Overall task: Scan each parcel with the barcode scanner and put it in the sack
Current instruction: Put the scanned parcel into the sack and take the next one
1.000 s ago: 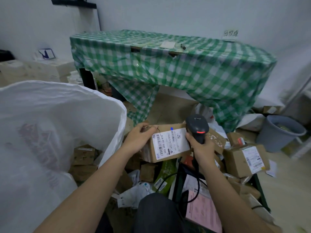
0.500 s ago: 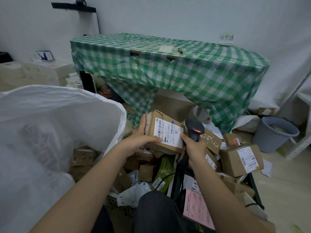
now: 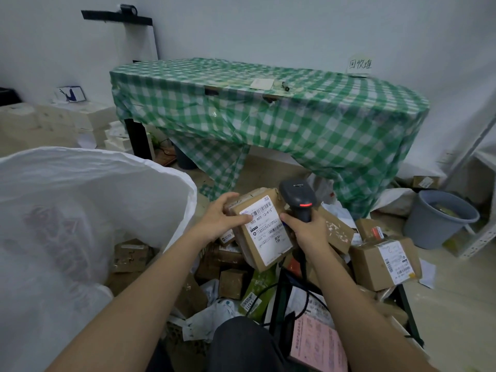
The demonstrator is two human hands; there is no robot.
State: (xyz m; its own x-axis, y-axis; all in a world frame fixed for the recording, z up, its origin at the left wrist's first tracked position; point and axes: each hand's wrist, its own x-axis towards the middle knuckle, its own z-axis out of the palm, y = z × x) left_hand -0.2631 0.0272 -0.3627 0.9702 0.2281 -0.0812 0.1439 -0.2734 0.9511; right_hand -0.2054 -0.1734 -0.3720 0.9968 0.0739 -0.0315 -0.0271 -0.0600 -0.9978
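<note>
My left hand (image 3: 218,220) grips a small cardboard parcel (image 3: 261,232) by its upper left corner, thumb laid across the edge of its white shipping label (image 3: 268,232), fingers curled over the top. The box is tilted, label up, held in the air above the heap and not resting on anything. My right hand (image 3: 306,233) is wrapped round the handle of the barcode scanner (image 3: 296,198), whose head sits just beside the parcel's upper right corner with a red light glowing on it. The scanner's nose points away from me, so I judge this parcel is either just read or about to be; I cannot tell which from the light alone.

To my left the white sack (image 3: 88,210) stands open, its rim close to my left wrist. Its woven wall is translucent, and I cannot make out what it holds so far.

Plenty is left. Below and around my hands lies a pile of brown boxes and plastic mailers (image 3: 220,280), and a larger labelled box (image 3: 383,261) sits to the right of the scanner hand, all outside the sack. By my reckoning the work is well short of done: this parcel goes into the sack next, then the heap, one by one.
</note>
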